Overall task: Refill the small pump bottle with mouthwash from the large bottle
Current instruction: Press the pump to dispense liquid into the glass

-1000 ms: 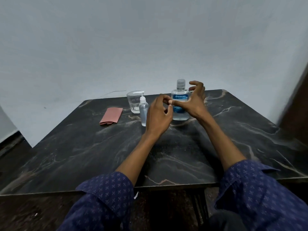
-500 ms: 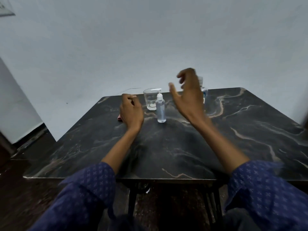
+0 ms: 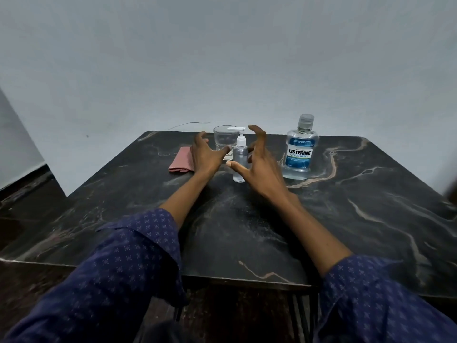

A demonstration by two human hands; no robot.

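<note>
On the dark marbled worktop (image 3: 346, 219), the small pump bottle (image 3: 239, 157) stands upright and serves as the marker for everything else. Farthest to its left lies a folded pink cloth (image 3: 180, 162), flat on the surface. The left hand (image 3: 206, 157) comes next, hovering just left of the pump bottle with fingers spread and loosely bent, gripping nothing; it overlaps the near edge of the cloth and its thumb points toward the bottle. Just behind the pump bottle and slightly left stands a clear drinking glass (image 3: 223, 139), upright, whose rim is level with the white pump head. The pump bottle itself is clear, with a little liquid visible at its base. Immediately right of it the right hand (image 3: 262, 167) is held with fingers spread and curved, thumb reaching across in front of the bottle; whether it touches the bottle I cannot tell. Farther right, well apart from the hands, the large mouthwash bottle (image 3: 300, 149) stands upright with its cap on.
</note>
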